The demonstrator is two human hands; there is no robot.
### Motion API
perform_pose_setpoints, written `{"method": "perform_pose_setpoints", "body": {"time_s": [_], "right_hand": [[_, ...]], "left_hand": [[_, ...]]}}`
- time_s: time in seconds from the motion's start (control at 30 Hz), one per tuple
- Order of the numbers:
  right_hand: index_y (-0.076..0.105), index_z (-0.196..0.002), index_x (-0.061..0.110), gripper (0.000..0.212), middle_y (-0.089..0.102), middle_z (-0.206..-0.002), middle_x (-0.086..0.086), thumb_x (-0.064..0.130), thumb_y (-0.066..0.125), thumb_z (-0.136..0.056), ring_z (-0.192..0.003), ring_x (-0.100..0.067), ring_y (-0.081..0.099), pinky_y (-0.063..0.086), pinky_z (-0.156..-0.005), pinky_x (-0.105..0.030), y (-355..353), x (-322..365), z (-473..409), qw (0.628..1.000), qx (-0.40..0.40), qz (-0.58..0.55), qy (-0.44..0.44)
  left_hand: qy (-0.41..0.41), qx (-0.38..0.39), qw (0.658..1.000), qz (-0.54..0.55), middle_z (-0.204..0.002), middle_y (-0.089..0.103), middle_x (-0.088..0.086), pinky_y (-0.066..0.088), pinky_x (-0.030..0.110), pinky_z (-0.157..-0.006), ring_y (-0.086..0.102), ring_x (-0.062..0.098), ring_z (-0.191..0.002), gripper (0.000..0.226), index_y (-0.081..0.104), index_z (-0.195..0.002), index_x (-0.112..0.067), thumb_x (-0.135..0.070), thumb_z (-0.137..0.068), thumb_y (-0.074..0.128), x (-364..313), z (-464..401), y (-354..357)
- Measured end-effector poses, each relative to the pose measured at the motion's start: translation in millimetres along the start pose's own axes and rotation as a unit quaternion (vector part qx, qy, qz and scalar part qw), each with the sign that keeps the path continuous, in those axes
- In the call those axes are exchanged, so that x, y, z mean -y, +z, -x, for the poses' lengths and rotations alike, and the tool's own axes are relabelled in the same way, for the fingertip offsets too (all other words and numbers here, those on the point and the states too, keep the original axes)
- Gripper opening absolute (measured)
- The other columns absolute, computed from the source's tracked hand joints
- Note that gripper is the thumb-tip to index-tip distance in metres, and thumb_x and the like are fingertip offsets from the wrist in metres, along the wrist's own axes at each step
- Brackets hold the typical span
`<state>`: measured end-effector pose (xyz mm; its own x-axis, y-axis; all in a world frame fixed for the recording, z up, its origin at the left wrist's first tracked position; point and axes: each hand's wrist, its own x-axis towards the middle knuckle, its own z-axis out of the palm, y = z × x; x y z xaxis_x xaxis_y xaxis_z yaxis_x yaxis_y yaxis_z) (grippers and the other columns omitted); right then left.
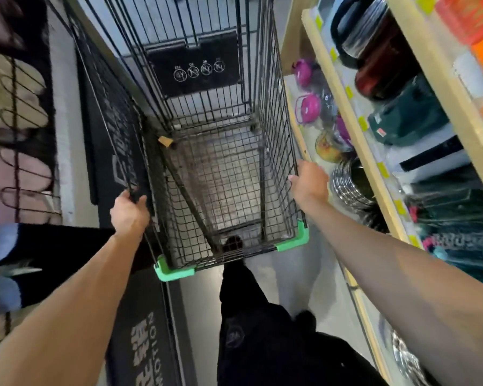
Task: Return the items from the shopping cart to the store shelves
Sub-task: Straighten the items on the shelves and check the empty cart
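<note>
A black wire shopping cart [285, 135] with green corner bumpers stands in the aisle straight ahead of me. Its basket holds no store goods that I can see; only a small tan tag [164, 141] hangs on the inside. My left hand [130, 214] grips the cart's left top rim. My right hand [308, 183] grips the right top rim, close to the shelf edge. Both arms are stretched forward.
Wooden store shelves [354, 129] run along the right, holding pink lidded containers [307, 105], a dark red flask [379, 71], steel bowls [349, 185] and boxed goods. A dark display with wire hooks [14, 115] and slippers stands on the left. My dark-clothed legs [260, 324] are below the cart.
</note>
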<state>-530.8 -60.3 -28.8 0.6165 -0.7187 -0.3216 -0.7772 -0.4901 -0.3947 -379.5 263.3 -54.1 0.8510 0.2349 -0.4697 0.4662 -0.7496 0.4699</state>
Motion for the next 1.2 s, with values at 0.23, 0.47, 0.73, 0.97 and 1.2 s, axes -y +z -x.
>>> {"method": "perform_pose_setpoints", "body": {"time_s": [0.23,0.47,0.73,0.97,1.2], "right_hand": [[0.066,-0.115,0.006,0.033,0.072,-0.098,-0.013,0.008,0.074,-0.083,-0.086,-0.031,0.071,0.061,-0.072,-0.042,9,56,-69,0.998,-0.038,0.055,0.015],[0.071,-0.086,0.007,0.016,0.073,-0.088,-0.014,-0.003,0.058,-0.088,-0.084,-0.031,0.070,0.047,-0.061,-0.030,19,107,-131,0.996,-0.064,0.024,0.057],[0.065,-0.081,0.009,0.012,0.069,-0.087,-0.009,0.007,0.063,-0.093,-0.079,-0.024,0.066,0.037,-0.060,-0.024,16,119,-166,0.998,-0.036,0.025,0.044],[0.074,-0.104,0.013,0.016,0.074,-0.095,0.001,0.012,0.071,-0.088,-0.073,-0.004,0.062,0.045,-0.068,-0.007,-32,76,-139,0.982,-0.051,-0.183,0.012],[0.074,-0.090,0.012,0.006,0.072,-0.082,0.005,0.016,0.071,-0.088,-0.074,-0.003,0.065,0.048,-0.072,-0.012,-148,0,-71,0.862,-0.300,-0.396,0.101]], "left_hand": [[0.049,-0.033,0.995,-0.080,-0.107,0.068,0.022,0.049,0.046,-0.086,0.063,0.044,-0.103,0.018,0.060,-0.109,-0.007,-0.017,-0.097,0.051,-64,-35,5],[0.036,-0.025,0.996,-0.079,-0.109,0.072,0.016,0.055,0.045,-0.092,0.066,0.038,-0.104,0.025,0.070,-0.110,-0.014,-0.007,-0.089,0.057,-134,-134,2],[0.049,-0.023,0.996,-0.075,-0.105,0.072,0.017,0.055,0.045,-0.090,0.066,0.036,-0.104,0.021,0.072,-0.099,-0.017,-0.003,-0.086,0.063,-160,-167,2],[0.203,-0.094,0.975,-0.015,-0.135,0.045,0.016,0.040,0.036,-0.103,0.049,0.032,-0.122,0.046,0.056,-0.126,-0.009,-0.004,-0.081,0.065,-232,-78,44],[0.438,0.219,0.863,0.120,-0.077,0.066,0.001,0.053,0.025,-0.072,0.063,0.012,-0.071,0.009,0.068,-0.097,-0.009,-0.011,-0.092,0.060,-356,127,158]]}}
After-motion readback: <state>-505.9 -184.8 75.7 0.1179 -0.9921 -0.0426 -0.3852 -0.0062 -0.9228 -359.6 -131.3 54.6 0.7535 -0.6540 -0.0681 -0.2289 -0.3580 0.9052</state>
